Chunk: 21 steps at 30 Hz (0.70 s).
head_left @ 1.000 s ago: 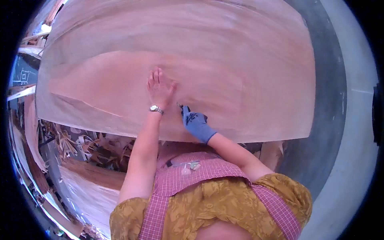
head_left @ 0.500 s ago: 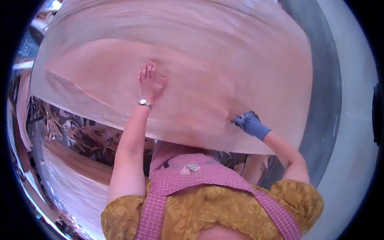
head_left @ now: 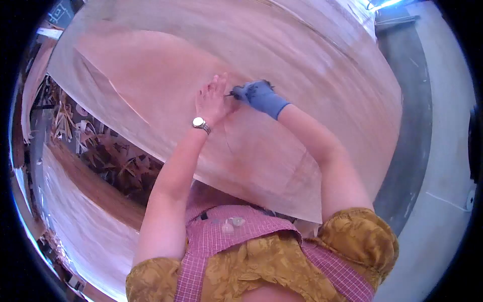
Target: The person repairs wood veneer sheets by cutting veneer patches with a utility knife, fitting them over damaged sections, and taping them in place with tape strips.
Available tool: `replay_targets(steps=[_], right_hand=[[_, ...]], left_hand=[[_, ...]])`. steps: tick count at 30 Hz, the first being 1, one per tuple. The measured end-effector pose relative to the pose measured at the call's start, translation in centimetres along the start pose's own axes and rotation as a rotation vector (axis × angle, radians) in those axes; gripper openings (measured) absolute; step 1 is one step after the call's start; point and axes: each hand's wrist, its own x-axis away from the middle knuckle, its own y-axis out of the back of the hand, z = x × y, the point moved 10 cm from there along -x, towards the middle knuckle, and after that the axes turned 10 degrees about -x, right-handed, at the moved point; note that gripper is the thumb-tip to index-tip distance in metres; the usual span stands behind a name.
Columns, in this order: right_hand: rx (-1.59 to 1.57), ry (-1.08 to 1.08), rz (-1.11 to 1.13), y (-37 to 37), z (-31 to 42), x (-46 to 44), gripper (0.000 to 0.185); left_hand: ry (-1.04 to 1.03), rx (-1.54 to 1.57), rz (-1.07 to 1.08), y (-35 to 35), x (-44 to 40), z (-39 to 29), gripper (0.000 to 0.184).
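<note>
My bare left hand (head_left: pixel 211 103), with a watch (head_left: pixel 199 123) at its wrist, lies flat on a thin wood veneer sheet (head_left: pixel 151 65), fingers stretched out. Just right of its fingers is my right hand (head_left: pixel 257 95) in a blue glove with dark patches. It is closed around a thin dark pointed tool, seemingly a small knife (head_left: pixel 229 94), whose tip points at my left hand. Most of the tool is hidden in the glove. A line runs across the veneer below my hands, and a loose corner (head_left: pixel 302 201) hangs near my apron.
Torn veneer scraps (head_left: pixel 118 156) lie in the gap at the left. Beyond it stands another pale veneer stack (head_left: pixel 75 211). A dark strip of floor (head_left: pixel 410 126) and a lighter one border the right side. A bright light shows at the top right.
My right hand has moved up and left across the veneer, from its lower right to beside my left hand. The sheet's right part now has a raised edge and a hanging corner. The view has turned.
</note>
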Motion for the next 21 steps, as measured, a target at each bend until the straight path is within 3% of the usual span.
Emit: replay_targets(steps=[4, 6, 8, 9, 10, 12, 14, 19, 21], right_hand=[[-0.132, -0.229, -0.014, -3.0, -5.3, 10.2, 0.022], [-0.104, -0.458, 0.022, -2.9, -4.7, 17.4, 0.023], [0.133, -0.485, -0.101, -5.4, -4.3, 20.5, 0.017], [0.251, -0.494, -0.159, -7.1, -4.4, 21.3, 0.015], [0.034, -0.524, -0.160, -9.1, -5.6, 20.9, 0.016], [-0.087, -0.650, -0.108, -6.3, -4.7, 20.4, 0.019], [-0.210, -0.753, -0.058, -7.1, -4.1, 22.3, 0.023], [-0.382, -1.124, 0.038, -13.3, 0.9, 31.0, 0.033], [-0.433, -1.086, 0.000, -15.3, 1.8, 31.7, 0.037]], left_hand=[[-0.063, -0.089, -0.048, -2.3, 0.0, 0.2, 0.104], [-0.052, -0.140, -0.036, -2.4, 0.0, -0.8, 0.096], [-0.004, -0.206, 0.059, -0.7, 0.4, -1.3, 0.085], [-0.141, -0.139, -0.015, -2.2, 0.8, -3.7, 0.080], [-0.275, -0.074, -0.086, -5.6, 1.7, -6.3, 0.074], [-0.411, -0.003, -0.186, -6.7, 4.6, -10.8, 0.064], [-0.414, 0.029, -0.235, -4.9, 7.8, -14.7, 0.055], [-0.390, 0.012, -0.176, -3.5, 7.8, -14.9, 0.054], [-0.427, -0.059, -0.197, -4.3, 9.5, -16.1, 0.053]])
